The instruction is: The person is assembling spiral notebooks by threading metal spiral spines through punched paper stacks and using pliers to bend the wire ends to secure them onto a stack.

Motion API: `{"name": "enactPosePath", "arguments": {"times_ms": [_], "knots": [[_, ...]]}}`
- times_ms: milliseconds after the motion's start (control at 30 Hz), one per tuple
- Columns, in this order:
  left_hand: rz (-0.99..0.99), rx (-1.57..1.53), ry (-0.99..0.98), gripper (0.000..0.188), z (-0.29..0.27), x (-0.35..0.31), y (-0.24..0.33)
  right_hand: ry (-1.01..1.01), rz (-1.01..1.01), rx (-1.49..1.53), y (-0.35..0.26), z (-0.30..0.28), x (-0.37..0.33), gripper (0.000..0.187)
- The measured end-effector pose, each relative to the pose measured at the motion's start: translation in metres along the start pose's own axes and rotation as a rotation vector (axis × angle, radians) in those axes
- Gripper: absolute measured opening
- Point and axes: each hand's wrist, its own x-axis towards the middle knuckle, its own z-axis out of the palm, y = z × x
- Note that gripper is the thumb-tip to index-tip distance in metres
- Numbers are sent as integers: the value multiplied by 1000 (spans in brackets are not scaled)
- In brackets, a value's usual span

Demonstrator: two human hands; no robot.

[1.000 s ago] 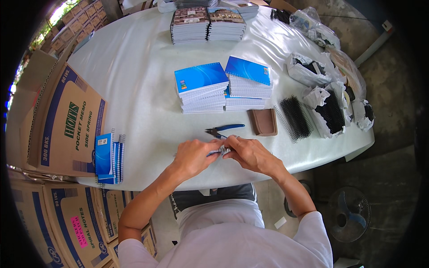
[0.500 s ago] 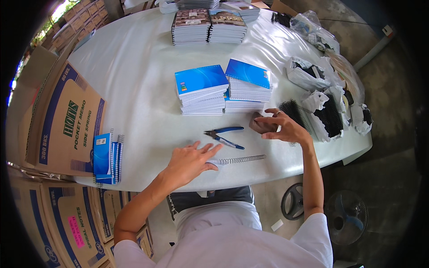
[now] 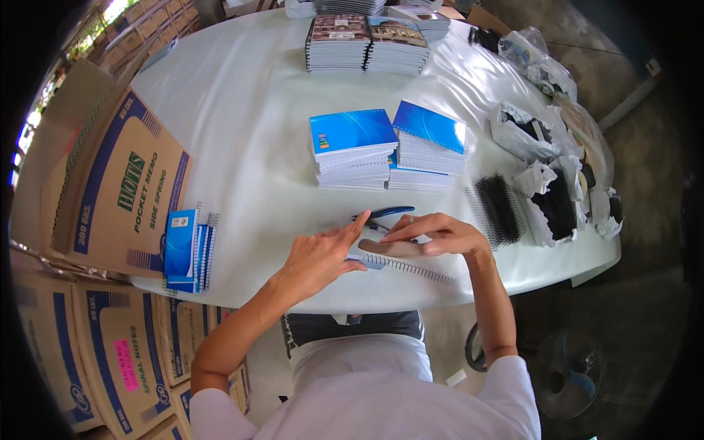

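My left hand (image 3: 312,257) lies over the near part of the table with fingers stretched and spread. Beside its thumb shows a small pale-blue edge (image 3: 372,262), mostly covered by the hand; I cannot make out what it belongs to. A metal spiral binding coil (image 3: 422,271) runs from there to the right. My right hand (image 3: 451,235) is closed on a flat brown piece with a rounded end (image 3: 392,248), held just above the coil. Behind it, the blue-handled cutting pliers (image 3: 392,212) lie partly hidden by both hands.
Blue-covered notepads (image 3: 352,132) stand stacked ahead, with thicker bound books (image 3: 337,44) farther back. Black coils (image 3: 499,209) and plastic bags (image 3: 528,132) of them lie on the right. A carton (image 3: 132,183) and several spiral notepads (image 3: 182,246) are at the left.
My right hand has moved left and toward me, carrying the brown piece off the table to beside my left hand. The view has shifted slightly.
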Motion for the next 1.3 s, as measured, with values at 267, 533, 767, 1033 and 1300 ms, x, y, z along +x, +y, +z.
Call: {"name": "enactPosePath", "arguments": {"times_ms": [267,533,767,1033,1300], "knots": [[-36,31,51,103,-4,0,-2,-24,89,22,5,8,14,51],[-130,50,97,103,-6,-2,-3,9,210,-191,9,12,32,58],[-123,-72,252,108,2,-1,-13,-12,347,-398,1,13,50,61],[-176,-544,410,120,6,-3,-25,38,192,-126,4,5,51,55],[-266,-810,493,120,32,-7,-29,20,177,-237,-1,9,58,54]]}}
